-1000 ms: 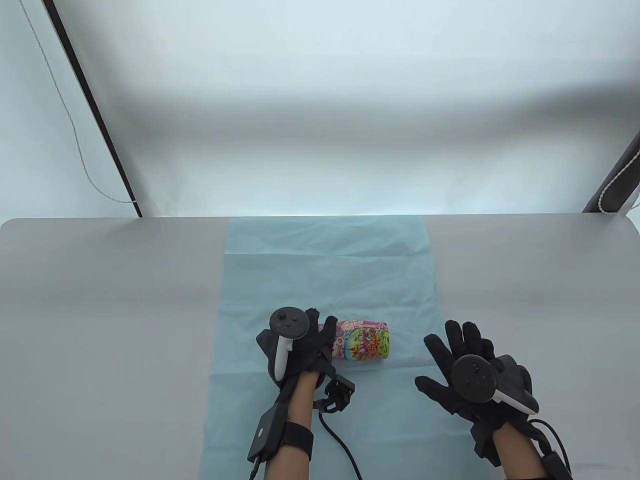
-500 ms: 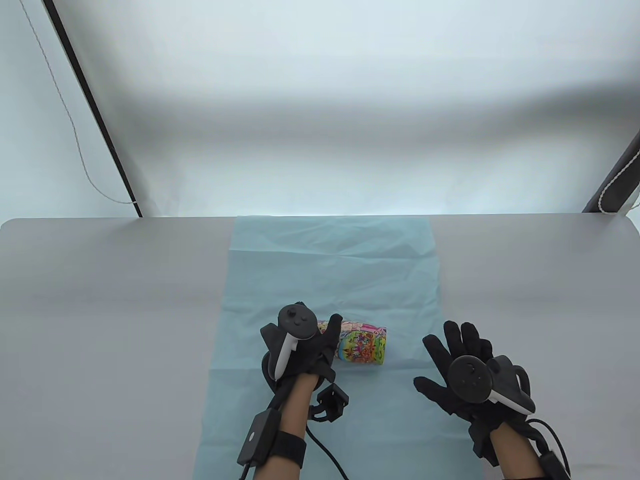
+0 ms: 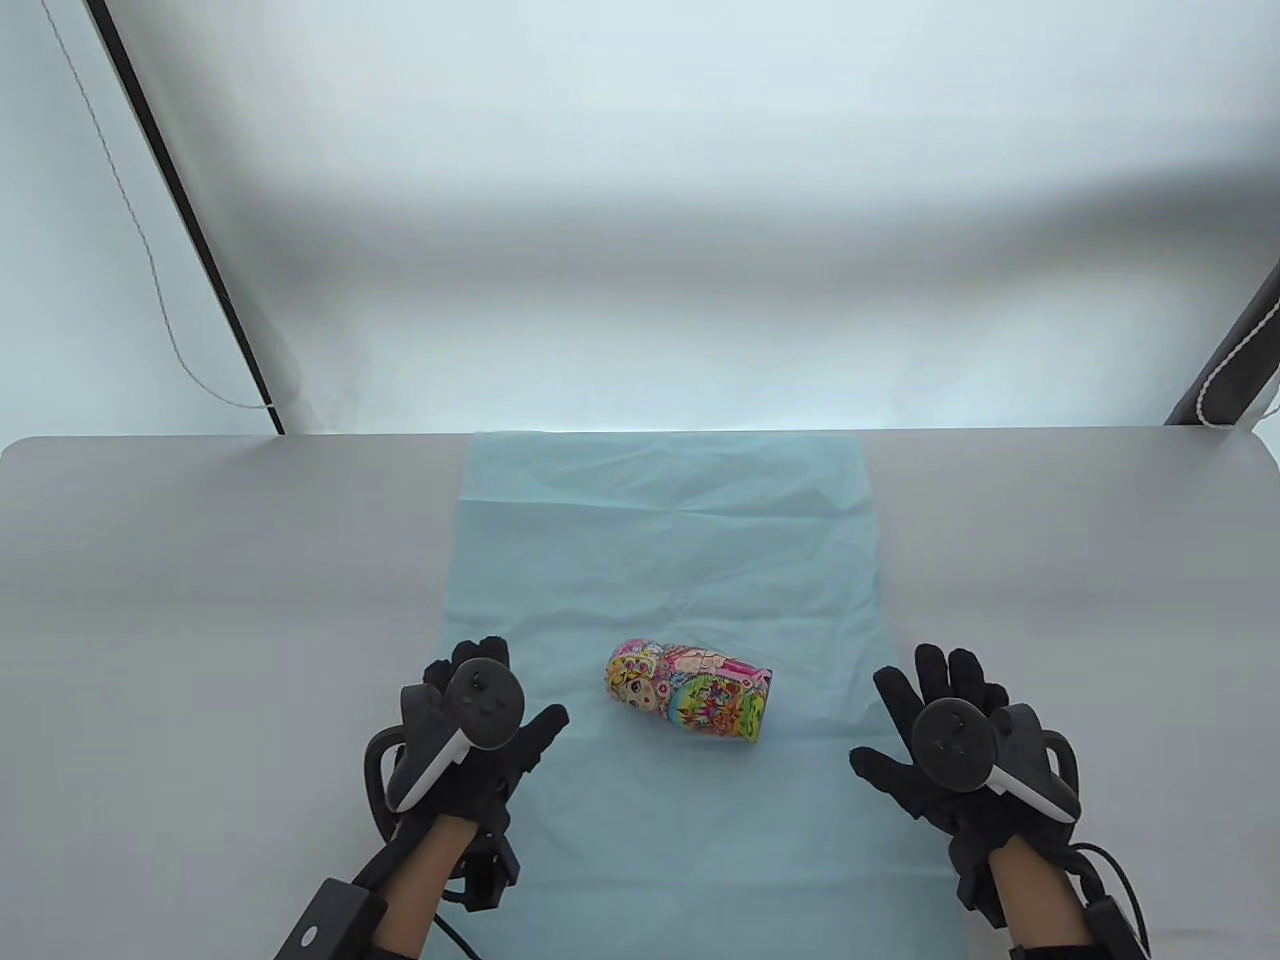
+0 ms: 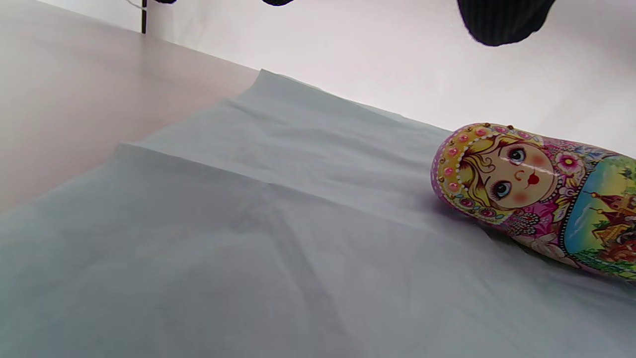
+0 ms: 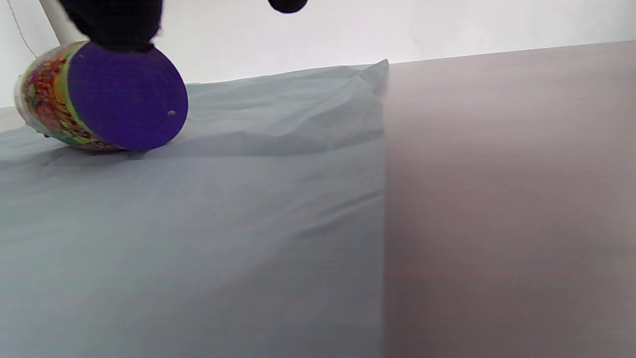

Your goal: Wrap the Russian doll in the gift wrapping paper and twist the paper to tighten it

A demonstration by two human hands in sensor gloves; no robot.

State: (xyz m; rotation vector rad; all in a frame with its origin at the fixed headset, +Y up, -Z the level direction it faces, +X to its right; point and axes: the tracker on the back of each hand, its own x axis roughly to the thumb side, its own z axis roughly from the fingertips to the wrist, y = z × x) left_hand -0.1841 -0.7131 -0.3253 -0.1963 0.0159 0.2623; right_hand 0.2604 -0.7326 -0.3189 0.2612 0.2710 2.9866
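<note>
1. The Russian doll [image 3: 690, 692] lay on its side on the light blue wrapping paper [image 3: 660, 540], toward the sheet's near half, with its head pointing to the person's left and its flat base to their right.
2. In the left wrist view the doll's painted face [image 4: 507, 176] was turned toward the camera; in the right wrist view its round purple base [image 5: 126, 97] faced the camera.
3. The paper was spread flat along the grey desk [image 3: 200, 560], running from the far edge to the near edge, with faint creases across it.
4. The left hand [image 3: 475, 735] was at the paper's left edge, well apart from the doll, its fingers spread and relaxed, holding nothing.
5. The right hand [image 3: 945, 735] was just past the paper's right edge, also apart from the doll, fingers straight and spread, holding nothing.
6. A tracker [image 3: 455, 725] was strapped to the back of each hand.
</note>
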